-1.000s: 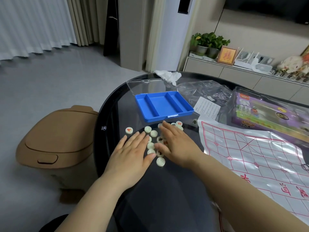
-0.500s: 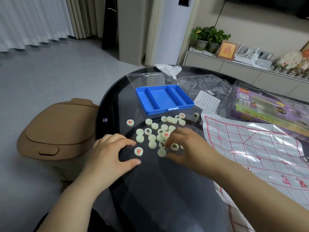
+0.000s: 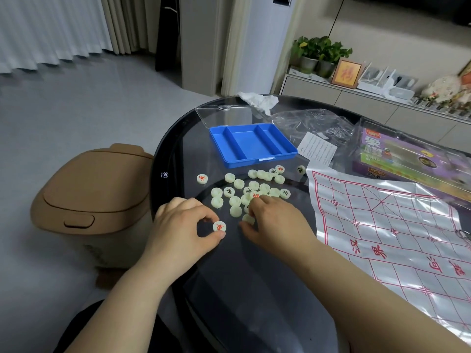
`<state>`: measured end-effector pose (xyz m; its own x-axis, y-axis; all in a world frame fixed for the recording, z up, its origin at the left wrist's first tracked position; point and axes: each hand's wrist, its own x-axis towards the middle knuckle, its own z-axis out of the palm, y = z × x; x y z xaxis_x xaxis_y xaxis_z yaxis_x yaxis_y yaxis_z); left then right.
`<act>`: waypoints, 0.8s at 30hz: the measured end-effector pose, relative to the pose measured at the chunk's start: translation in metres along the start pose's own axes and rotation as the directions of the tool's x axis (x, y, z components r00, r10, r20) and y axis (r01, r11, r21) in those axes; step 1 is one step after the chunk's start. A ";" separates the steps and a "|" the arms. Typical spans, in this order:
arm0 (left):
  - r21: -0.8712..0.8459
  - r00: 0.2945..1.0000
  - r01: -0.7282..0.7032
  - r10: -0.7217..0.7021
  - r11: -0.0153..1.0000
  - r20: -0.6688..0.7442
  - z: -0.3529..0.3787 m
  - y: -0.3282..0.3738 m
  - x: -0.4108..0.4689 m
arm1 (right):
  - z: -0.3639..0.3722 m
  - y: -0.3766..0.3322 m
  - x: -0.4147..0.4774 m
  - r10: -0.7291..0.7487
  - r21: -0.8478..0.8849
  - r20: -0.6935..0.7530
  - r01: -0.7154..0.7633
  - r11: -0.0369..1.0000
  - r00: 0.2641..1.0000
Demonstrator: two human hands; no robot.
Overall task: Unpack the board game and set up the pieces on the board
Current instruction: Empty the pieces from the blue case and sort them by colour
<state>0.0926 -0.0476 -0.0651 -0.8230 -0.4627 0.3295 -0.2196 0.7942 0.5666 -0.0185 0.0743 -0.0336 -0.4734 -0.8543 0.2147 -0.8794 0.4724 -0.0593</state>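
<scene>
Left hand (image 3: 183,225) pinches a red-marked piece (image 3: 219,226); right hand (image 3: 277,222) curls over the scattered pieces (image 3: 239,183).
Left thumb and forefinger nip the disc, the other fingers bent. The right fingers bend down onto the heap; whether they hold a piece cannot be told. Beyond both hands sits the blue tray (image 3: 244,163). The board sheet (image 3: 382,220) lies just right of the right hand; a tan bin (image 3: 94,189) stands left of the left hand.

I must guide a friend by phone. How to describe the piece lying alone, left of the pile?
Find the blue tray on the dark table; pale round pieces lie in a pile before it. Left of the pile, one lone piece touches no other. Its mark is red, and no hand holds it, unlike the pinched piece in the left hand.
</scene>
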 end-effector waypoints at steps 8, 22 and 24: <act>-0.087 0.987 -0.138 0.144 0.987 0.070 0.004 0.013 -0.008 | -0.028 0.022 -0.005 0.117 0.454 0.440 -0.333 0.826 0.890; -0.125 0.955 -0.164 0.189 0.979 0.229 0.007 0.018 -0.012 | -0.029 0.030 -0.014 0.112 0.433 0.527 -0.380 0.818 0.842; -0.127 0.953 -0.167 0.193 0.978 0.232 0.007 0.018 -0.011 | -0.030 0.029 -0.015 0.132 0.427 0.512 -0.386 0.818 0.848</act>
<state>0.0942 -0.0257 -0.0643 -0.9485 -0.1967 0.2482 -0.0110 0.8038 0.5948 -0.0360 0.1071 -0.0095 -0.5439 -0.7735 -0.3253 -0.5583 0.6230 -0.5479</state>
